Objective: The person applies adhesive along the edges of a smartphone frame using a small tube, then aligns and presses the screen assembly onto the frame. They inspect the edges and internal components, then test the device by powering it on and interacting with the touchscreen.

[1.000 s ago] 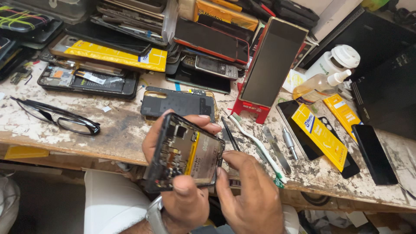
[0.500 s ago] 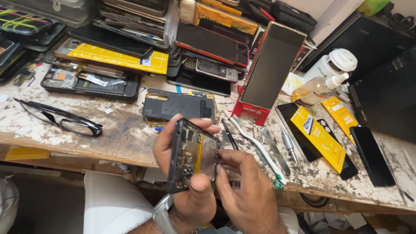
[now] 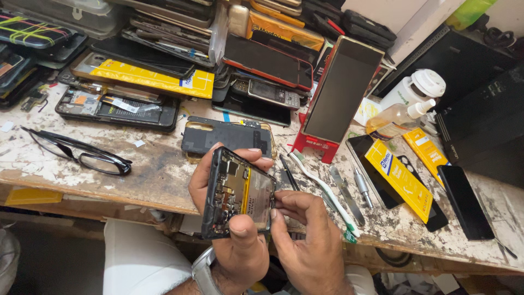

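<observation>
Since half a second ago phone tilts flatter, insides now facing camera. Left hand (image 3: pixel 232 240) grips opened phone (image 3: pixel 236 194) above bench edge, thumb on lower rim, fingers curled round far side. Right hand (image 3: pixel 308 240) pinches phone's right edge, fingertips together. Beyond: toothbrush (image 3: pixel 322 188), back cover (image 3: pixel 226 136) on worn workbench (image 3: pixel 158 175), glasses (image 3: pixel 82 153) left, propped phone on red stand (image 3: pixel 341 90), phone stacks behind.
</observation>
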`<state>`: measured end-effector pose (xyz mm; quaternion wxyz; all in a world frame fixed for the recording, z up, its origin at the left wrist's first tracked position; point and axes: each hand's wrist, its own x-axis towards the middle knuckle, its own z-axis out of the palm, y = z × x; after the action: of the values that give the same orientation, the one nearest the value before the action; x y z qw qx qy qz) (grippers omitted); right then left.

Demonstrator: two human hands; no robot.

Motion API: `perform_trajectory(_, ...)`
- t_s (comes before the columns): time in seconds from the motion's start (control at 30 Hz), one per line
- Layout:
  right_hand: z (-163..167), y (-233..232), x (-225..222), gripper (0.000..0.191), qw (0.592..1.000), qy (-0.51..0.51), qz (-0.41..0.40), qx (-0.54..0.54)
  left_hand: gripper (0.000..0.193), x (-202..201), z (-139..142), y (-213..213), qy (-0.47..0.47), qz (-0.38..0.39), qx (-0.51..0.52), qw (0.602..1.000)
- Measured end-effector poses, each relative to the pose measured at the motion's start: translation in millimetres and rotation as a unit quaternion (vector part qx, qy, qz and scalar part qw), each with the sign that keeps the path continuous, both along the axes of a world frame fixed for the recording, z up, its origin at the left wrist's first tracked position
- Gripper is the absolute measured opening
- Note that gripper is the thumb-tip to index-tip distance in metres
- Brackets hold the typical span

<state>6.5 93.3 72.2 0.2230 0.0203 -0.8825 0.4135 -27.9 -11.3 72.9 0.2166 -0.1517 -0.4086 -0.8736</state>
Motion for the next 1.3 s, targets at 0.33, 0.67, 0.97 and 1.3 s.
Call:
perform_trajectory(0.33,3,-5,-3,0.024,0.998,0.036,-0.004,0.046,0.097,-3,-2,-1,0.012,0.012,-0.011,1.000)
perform_trajectory(0.67,3,-5,-1,0.024,0.995,0.059,0.002,0.075,0.098,-2,-6,1,0.020,0.015,-0.008,1.000)
perform_trajectory(0.97,5,-7,-1,0.027,0.997,0.066,-0.016,0.039,0.096,-2,0,1,0.013,-0.007,0.052,0.999)
perform_trajectory(1.3,-10,-5,7,0.035,0.988,0.153,0.022,-0.028,0.096,-8,8,-14,-0.042,-0.118,0.175,0.977)
